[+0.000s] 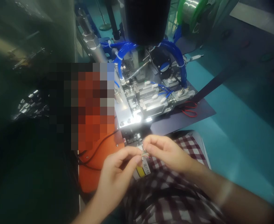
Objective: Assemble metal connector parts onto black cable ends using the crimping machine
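Note:
Between my two hands is a small bundle of thin, pale wires [144, 154], with a tiny red bit at one end. My left hand [120, 169] pinches the wires between thumb and forefinger. From the other side, the fingertips of my right hand [166, 152] close on them too. Both hands are in front of my lap, just this side of the machine's lit front edge. A label with yellow and dark print [141, 170] shows below my fingers. The wires' far ends are partly hidden by my fingers.
Ahead stands a metal machine [151, 99] with pneumatic cylinders and thick blue tubes [180, 53]. An orange panel [97, 168] with a black cable lies to the left. A green-rimmed wire spool [190, 14] hangs upper right. Red wire [190, 111] loops on the machine's base.

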